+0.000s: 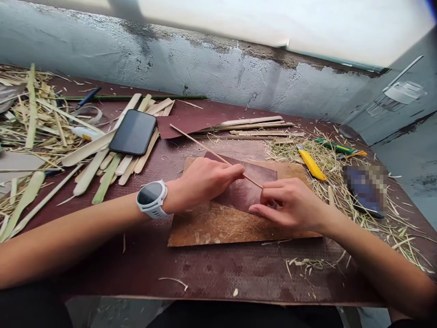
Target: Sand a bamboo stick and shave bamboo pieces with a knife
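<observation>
A thin bamboo stick point(201, 145) slants down from upper left to lower right across a sheet of dark sandpaper point(241, 197). My left hand point(210, 180), with a white watch on its wrist, is closed on the stick near the middle of the sheet. At the stick's lower end are the curled fingers of my right hand point(292, 202), pinching it, with the thumb resting low at the sandpaper's edge. The sandpaper, pale with dust, lies on a brown wooden board point(211, 228). My fingers hide part of the stick.
Left, a phone point(134, 132) lies on flat bamboo strips point(90, 171), beside piled shavings. Another sandpaper sheet point(184, 124) and more strips lie behind the board. At right are a yellow-handled cutter point(312, 164), a green cutter point(332, 146) and a dark, partly blurred device point(363, 191) among shavings.
</observation>
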A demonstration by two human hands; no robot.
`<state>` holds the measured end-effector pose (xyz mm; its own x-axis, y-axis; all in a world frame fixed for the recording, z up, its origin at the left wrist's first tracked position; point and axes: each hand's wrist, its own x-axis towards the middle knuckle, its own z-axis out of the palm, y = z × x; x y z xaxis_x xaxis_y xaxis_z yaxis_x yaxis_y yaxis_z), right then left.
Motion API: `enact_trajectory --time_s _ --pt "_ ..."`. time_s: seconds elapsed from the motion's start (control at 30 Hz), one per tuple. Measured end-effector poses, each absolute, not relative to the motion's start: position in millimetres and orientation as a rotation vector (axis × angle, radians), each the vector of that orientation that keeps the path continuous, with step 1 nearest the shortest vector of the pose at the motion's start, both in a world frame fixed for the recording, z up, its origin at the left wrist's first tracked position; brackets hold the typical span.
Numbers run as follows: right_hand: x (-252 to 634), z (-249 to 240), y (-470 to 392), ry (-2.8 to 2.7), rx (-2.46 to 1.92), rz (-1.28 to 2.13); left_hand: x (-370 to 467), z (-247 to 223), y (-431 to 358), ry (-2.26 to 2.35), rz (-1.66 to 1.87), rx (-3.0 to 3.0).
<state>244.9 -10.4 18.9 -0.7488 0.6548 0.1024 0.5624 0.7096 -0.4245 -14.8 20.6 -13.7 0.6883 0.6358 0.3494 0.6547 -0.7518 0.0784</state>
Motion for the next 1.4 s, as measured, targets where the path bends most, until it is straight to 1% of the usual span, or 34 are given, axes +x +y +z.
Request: enact_trajectory --time_s 0.13,0.27,0.3,0.43,0.5,0.6,0.63,0.7,0.77,0.87,0.97,1.13,1.3,1.4 --pt "245.0 23.7 -4.7 -2.395 -1.144 0.721 -20.3 -12.1 18.8 -0.916 -0.541 -2.846" --pt "239.7 16.2 -5.9 -2.058 -1.179 1.196 -25.0 -12.5 17.2 -0.751 -0.553 -2.879" --pt "238.1 13.6 -7.2 -2.023 -1.175 1.228 -25.5 -13.4 17.2 -0.737 -0.556 -2.901" --pt "234.2 8.9 -11.2 -2.083 -1.198 1.113 -23.4 -17.6 17.8 -0.726 -0.621 -3.045" --pt "234.2 10.4 -11.6 -2.083 -1.178 1.239 -20.5 -18.7 17.8 -0.708 -0.633 -3.129" --pt "235.8 12.5 -10.0 -2.009 -1.158 1.525 -15.8 -18.9 17.9 -0.708 -0.547 -3.24" --pt "236.4 12.4 -8.9 -1.986 -1.149 1.572 -14.6 -18.8 18.1 -0.703 -0.538 -3.258" --pt "237.9 10.8 -6.2 -1.974 -1.156 1.533 -13.0 -18.9 18.9 -0.686 -0.574 -3.278" --pt "239.5 8.3 -3.1 -1.993 -1.184 1.382 -12.1 -19.6 20.0 -0.696 -0.6 -3.296" --pt "243.0 5.9 1.6 -2.0 -1.255 1.207 -11.4 -21.6 21.3 -0.701 -0.503 -3.317" --pt "247.4 7.7 5.8 -1.989 -1.319 1.175 -11.3 -24.2 21.9 -0.752 -0.4 -3.295" --pt "253.3 13.9 11.6 -2.146 -1.411 0.92 -13.0 -28.2 22.2 -0.825 -0.366 -3.297" --pt "257.6 9.8 16.3 -2.058 -1.45 1.064 -14.4 -31.3 23.0 -0.821 -0.367 -3.3" --pt "259.5 8.9 16.7 -2.083 -1.425 1.035 -14.9 -31.5 23.5 -0.826 -0.365 -3.3"
